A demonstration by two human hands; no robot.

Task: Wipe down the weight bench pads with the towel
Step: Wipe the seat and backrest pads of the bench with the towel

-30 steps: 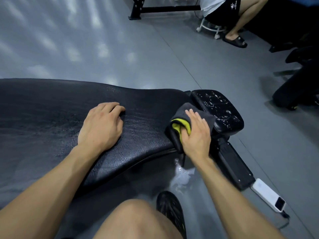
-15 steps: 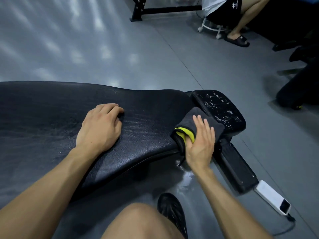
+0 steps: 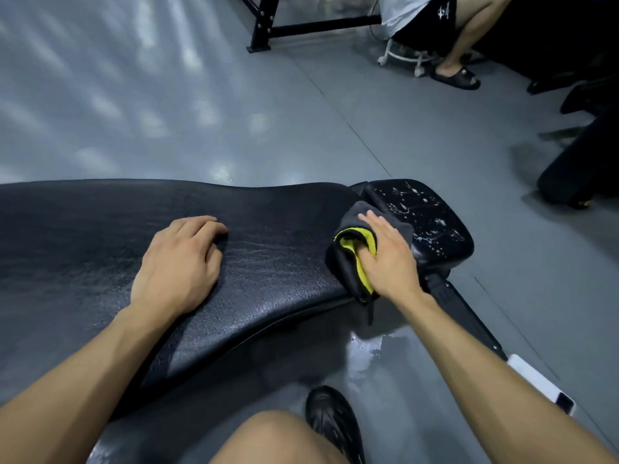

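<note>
The long black back pad of the weight bench runs from the left edge to the centre. Just right of it sits the small black seat pad, speckled with white droplets. A folded dark grey towel with a yellow inner side lies over the back pad's right end, in the gap between the two pads. My right hand presses flat on the towel, thumb tucked into the yellow fold. My left hand rests palm down on the back pad, fingers curled, holding nothing.
The bench's black frame rail runs down to the right, with a white phone-like device at its end. A wet patch lies on the grey floor below the towel. My black shoe is near. A seated person and a rack base are behind.
My right hand has slid the towel back and forth over the right end of the back pad, close to the seat pad. The left hand has stayed in place.
</note>
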